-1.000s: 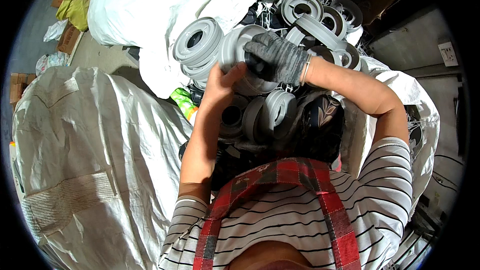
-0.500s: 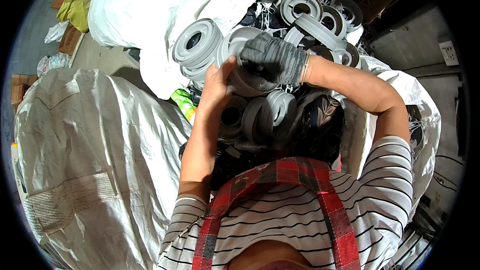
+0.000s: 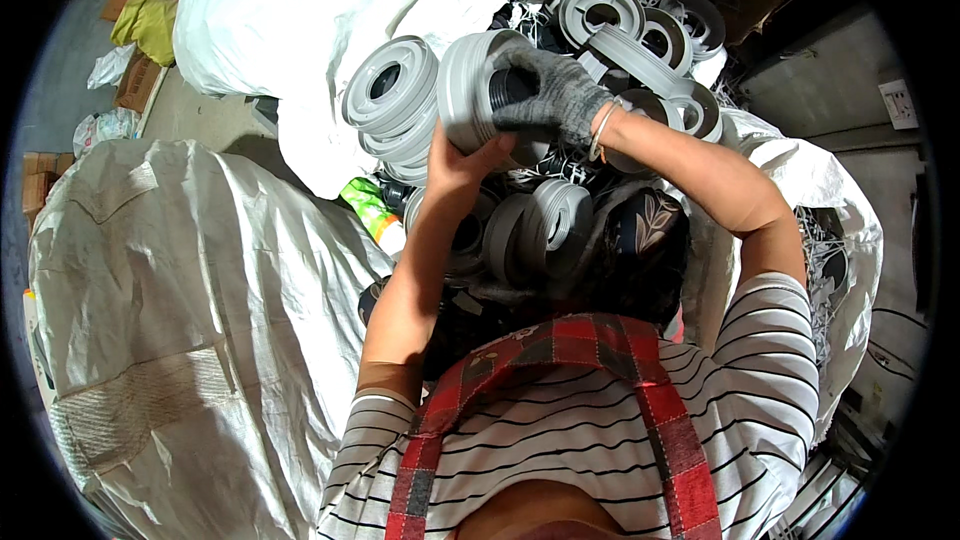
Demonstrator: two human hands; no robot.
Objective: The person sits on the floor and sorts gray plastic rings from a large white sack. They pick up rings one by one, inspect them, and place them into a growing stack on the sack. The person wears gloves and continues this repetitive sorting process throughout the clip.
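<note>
My bare left hand [image 3: 462, 162] grips a round grey plastic ring part [image 3: 464, 90] from below, its thumb along the lower edge. The ring is tipped up on its side, facing right. My right hand [image 3: 562, 95], in a grey knit glove, is closed round a black ribbed cylindrical piece [image 3: 511, 88] at the ring's middle. Whether that piece is joined to the ring I cannot tell. A stack of similar grey rings [image 3: 385, 90] stands just left of the held one. More grey rings [image 3: 560, 225] lie nearer to me, by my lap.
Beyond my hands is a heap of grey rings [image 3: 602, 15] with thin white plastic strips among them. White woven sacks [image 3: 180, 320] bulge at the left, and another white sack [image 3: 845, 200] at the right holds white strips. A grey wall with a socket [image 3: 898, 103] rises on the right.
The held ring has turned up onto its side. My right hand has shifted slightly right, and the black ribbed piece shows between glove and ring. My left thumb has dropped to the ring's lower edge.
</note>
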